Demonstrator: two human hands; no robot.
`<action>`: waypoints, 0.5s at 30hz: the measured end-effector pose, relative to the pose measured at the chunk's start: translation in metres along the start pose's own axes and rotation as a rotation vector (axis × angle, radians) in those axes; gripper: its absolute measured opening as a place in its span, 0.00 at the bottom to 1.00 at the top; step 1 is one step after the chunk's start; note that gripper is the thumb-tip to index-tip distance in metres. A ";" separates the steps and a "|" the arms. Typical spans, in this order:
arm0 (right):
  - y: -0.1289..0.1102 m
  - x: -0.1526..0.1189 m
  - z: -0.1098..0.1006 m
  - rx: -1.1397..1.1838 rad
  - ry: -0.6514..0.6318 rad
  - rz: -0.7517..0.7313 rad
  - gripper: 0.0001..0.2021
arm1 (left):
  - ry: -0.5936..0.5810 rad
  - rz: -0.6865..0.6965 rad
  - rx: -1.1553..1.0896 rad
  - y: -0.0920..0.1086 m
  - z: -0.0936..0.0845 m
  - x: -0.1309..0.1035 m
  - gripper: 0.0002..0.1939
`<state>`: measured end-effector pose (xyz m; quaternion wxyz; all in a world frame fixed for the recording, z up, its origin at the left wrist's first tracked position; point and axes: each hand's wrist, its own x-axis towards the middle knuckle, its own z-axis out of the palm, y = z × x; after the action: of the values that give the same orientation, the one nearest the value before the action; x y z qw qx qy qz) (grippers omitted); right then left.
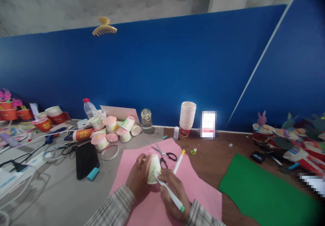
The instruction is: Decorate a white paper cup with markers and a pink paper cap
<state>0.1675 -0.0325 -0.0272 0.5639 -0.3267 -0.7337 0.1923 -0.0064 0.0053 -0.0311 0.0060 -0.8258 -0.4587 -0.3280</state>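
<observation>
My left hand (139, 176) is wrapped round the left side of a white paper cup (154, 172) with green and yellow marks. My right hand (174, 192) holds a white marker with a green end (172, 197), its tip against the cup's side. Pink paper sheets (200, 199) lie beneath both hands. Just beyond the cup, black-handled scissors (166, 155) rest with their blades apart. Beside them on the pink paper is a second white marker with a yellow end (179, 161).
Decorated cups (125, 134), a black phone (87, 160) and cables are at the left. A glass jar (146, 121) and stacked cups (188, 116) stand at the back. Green paper (261, 188) and more cups (264, 131) lie right.
</observation>
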 end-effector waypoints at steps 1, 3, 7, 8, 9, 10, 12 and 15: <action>0.000 0.000 0.000 -0.003 -0.003 0.005 0.12 | 0.003 -0.003 0.000 0.000 0.000 0.000 0.45; -0.001 -0.001 0.000 -0.014 -0.001 0.008 0.12 | 0.008 -0.011 0.002 0.000 0.000 0.000 0.44; 0.001 -0.003 0.001 -0.019 0.014 0.010 0.12 | 0.006 -0.009 0.000 -0.001 0.001 0.000 0.43; 0.001 -0.003 0.001 -0.020 0.022 0.013 0.12 | 0.003 -0.009 -0.003 -0.001 0.001 -0.001 0.43; 0.002 -0.003 0.001 -0.020 0.026 0.016 0.11 | 0.001 -0.008 -0.004 -0.001 0.001 -0.001 0.43; 0.002 -0.003 0.001 -0.020 0.027 0.018 0.11 | -0.001 -0.006 -0.002 -0.001 0.001 -0.001 0.43; 0.002 -0.003 0.001 -0.019 0.030 0.023 0.11 | -0.003 0.004 0.006 -0.002 0.001 -0.001 0.42; 0.001 -0.004 0.001 0.000 0.039 0.043 0.12 | 0.000 -0.010 -0.006 -0.001 0.000 -0.001 0.43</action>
<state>0.1679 -0.0346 -0.0310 0.5739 -0.3460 -0.7153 0.1981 -0.0074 0.0049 -0.0318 0.0020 -0.8235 -0.4619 -0.3295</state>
